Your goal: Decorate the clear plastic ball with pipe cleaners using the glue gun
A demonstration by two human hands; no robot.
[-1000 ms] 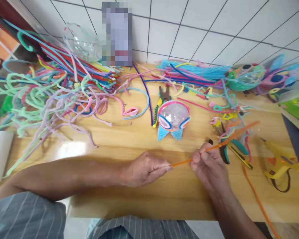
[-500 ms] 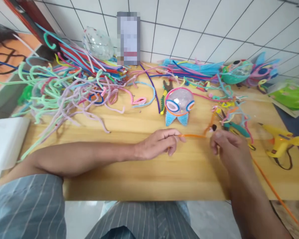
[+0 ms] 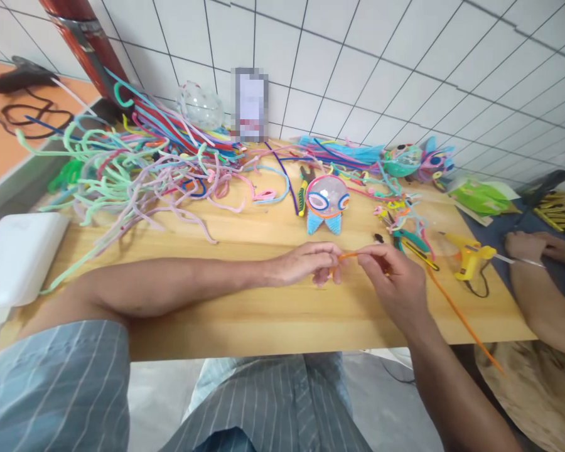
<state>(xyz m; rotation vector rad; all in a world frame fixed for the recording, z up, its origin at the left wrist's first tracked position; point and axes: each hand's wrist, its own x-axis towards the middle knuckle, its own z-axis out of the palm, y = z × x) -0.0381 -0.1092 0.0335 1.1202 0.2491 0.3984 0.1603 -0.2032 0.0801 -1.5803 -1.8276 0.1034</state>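
An orange pipe cleaner [image 3: 348,255] spans the short gap between my hands. My left hand [image 3: 306,260] pinches one part of it, fingers bent. Thumb and forefinger of my right hand [image 3: 395,276] close on it just to the right. A long orange length [image 3: 461,320] shows beyond my right hand, slanting down past the table edge; whether it is the same piece is hidden by the hand. Behind my hands stands a clear ball figure [image 3: 328,194] with pink-and-blue ringed eyes and a blue pipe-cleaner tail or feet. Green-and-yellow pliers [image 3: 303,191] lie beside it.
Tangled pipe cleaners [image 3: 136,169] cover the back left, near a white power bank [image 3: 23,257]. At right are teal-handled pliers [image 3: 409,243], a yellow glue gun [image 3: 471,254] and another person's hands [image 3: 527,248]. A phone [image 3: 250,103] leans on the tiled wall.
My right hand has moved left, close to my left hand, so the orange stretch between them is shorter. The view has shifted, bringing another person's arms in at right.
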